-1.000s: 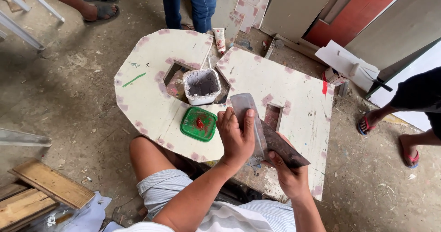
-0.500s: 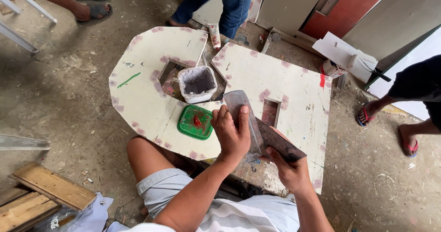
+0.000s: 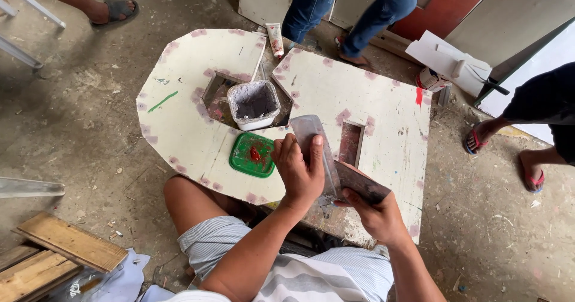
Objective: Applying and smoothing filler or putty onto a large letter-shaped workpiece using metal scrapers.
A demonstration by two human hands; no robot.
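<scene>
Two scrapers meeting over a cream-painted board [image 3: 197, 98]
The left hand [image 3: 302, 170] grips a flat grey scraper blade [image 3: 308, 129] upright — the right hand [image 3: 377, 215] clasps a second dark metal scraper [image 3: 359, 182] touching it.

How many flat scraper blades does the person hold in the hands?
2. One scraper blade is in the left hand, over the white board beside the green lid. The other scraper blade is in the right hand. None seems hidden.
</scene>
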